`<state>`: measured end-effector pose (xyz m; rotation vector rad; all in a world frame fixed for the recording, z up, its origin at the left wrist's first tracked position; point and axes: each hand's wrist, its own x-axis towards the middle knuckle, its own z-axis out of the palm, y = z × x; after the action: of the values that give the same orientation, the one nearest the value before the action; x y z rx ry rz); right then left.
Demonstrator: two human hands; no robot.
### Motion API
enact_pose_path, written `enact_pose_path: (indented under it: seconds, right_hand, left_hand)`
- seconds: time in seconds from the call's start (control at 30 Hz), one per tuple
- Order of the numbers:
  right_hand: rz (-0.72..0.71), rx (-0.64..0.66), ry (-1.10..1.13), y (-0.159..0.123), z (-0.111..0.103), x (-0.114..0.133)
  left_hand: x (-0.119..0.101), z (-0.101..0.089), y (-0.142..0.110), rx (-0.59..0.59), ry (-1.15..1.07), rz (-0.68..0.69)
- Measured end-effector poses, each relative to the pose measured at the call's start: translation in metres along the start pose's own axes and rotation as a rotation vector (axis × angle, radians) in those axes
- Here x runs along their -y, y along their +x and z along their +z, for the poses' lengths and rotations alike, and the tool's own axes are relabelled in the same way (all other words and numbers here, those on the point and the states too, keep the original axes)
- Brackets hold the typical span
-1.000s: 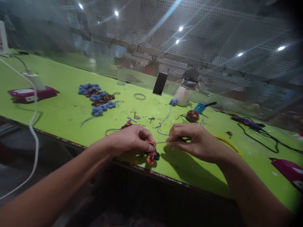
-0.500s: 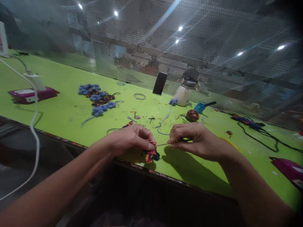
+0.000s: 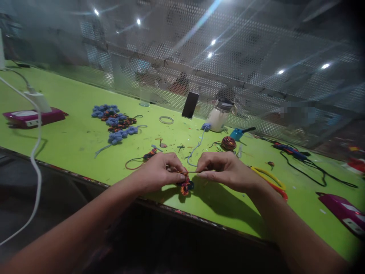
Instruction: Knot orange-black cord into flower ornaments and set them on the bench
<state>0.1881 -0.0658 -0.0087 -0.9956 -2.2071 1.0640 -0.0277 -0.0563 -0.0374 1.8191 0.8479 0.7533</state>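
Between the thumb and fingers of my left hand (image 3: pixel 162 172) is a small multicoloured crochet flower piece (image 3: pixel 186 188), dark blue, orange and magenta, hanging over the table's near edge. My right hand (image 3: pixel 221 169) is closed around a crochet hook (image 3: pixel 194 172), whose thin shaft reaches the yarn at my left fingertips. Most of the hook is hidden by my fingers. Just behind my left hand lies another bit of multicoloured crochet (image 3: pixel 150 153) with a yarn loop. A blue yarn strand (image 3: pixel 195 149) runs along the table to near my right hand.
Blue and multicoloured crochet flowers (image 3: pixel 115 123) lie at left. Behind my hands are a ball of multicoloured yarn (image 3: pixel 229 143), a pale bottle (image 3: pixel 217 118), a phone (image 3: pixel 190 105) and a ring (image 3: pixel 166 120). Yellow-and-orange-handled scissors (image 3: pixel 270 179) lie by my right forearm. Purple power strips (image 3: pixel 37 117) flank the table.
My right hand has moved left, closer to my left hand, so less of the hook's shaft shows. The view has shifted slightly, and more of the scissors is visible.
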Motion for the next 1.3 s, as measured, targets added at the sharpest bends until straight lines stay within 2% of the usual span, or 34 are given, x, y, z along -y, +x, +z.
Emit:
enact_pose_path:
  seconds: [0.1, 0.2, 0.27, 0.37, 0.47, 0.53, 0.6, 0.73, 0.8, 0.93, 1.13, 1.23, 1.3]
  right_hand:
    - [-0.008, -0.119, 0.091, 0.0, 0.005, -0.001]
    - [-0.117, -0.248, 0.053, -0.001, 0.006, 0.006]
    - [-0.209, -0.346, 0.05, -0.003, 0.003, 0.013]
    - [-0.283, -0.615, 0.071, -0.008, -0.01, 0.018]
    - [-0.276, -0.923, 0.077, -0.011, -0.027, 0.016]
    - [-0.205, -0.983, 0.041, -0.011, -0.031, 0.014]
    - [-0.105, -0.88, -0.069, -0.008, -0.025, 0.014]
    - [0.011, -0.361, -0.309, 0.005, 0.012, 0.015]
    - [0.059, -0.232, -0.358, 0.011, 0.03, 0.012]
    - [0.142, -0.254, -0.239, 0.019, 0.044, 0.0]
    - [0.216, -0.207, 0.235, 0.019, 0.038, -0.011]
    - [0.256, -0.19, 0.365, 0.018, 0.039, -0.014]
    - [0.265, -0.195, 0.39, 0.018, 0.04, -0.014]
  left_hand:
    - [0.002, -0.003, 0.002, 0.004, -0.001, 0.048]
    - [0.004, -0.005, 0.003, -0.012, -0.012, 0.034]
    - [0.005, -0.005, 0.003, -0.08, 0.003, 0.022]
    - [0.007, -0.003, 0.004, -0.176, 0.046, 0.017]
    - [0.006, -0.001, 0.004, -0.194, 0.029, 0.02]
    - [0.005, 0.001, 0.005, -0.197, 0.022, 0.012]
    - [0.004, 0.002, 0.005, -0.193, 0.031, 0.006]
    - [0.01, 0.003, 0.006, -0.158, 0.063, -0.005]
    - [0.015, 0.003, 0.006, -0.161, 0.094, -0.013]
    - [0.017, 0.005, 0.006, -0.156, 0.061, -0.001]
    - [0.004, 0.001, 0.005, -0.081, -0.032, 0.04]
    - [-0.002, -0.005, 0.002, -0.024, 0.008, 0.003]
    - [-0.001, -0.008, -0.001, -0.003, 0.049, 0.033]
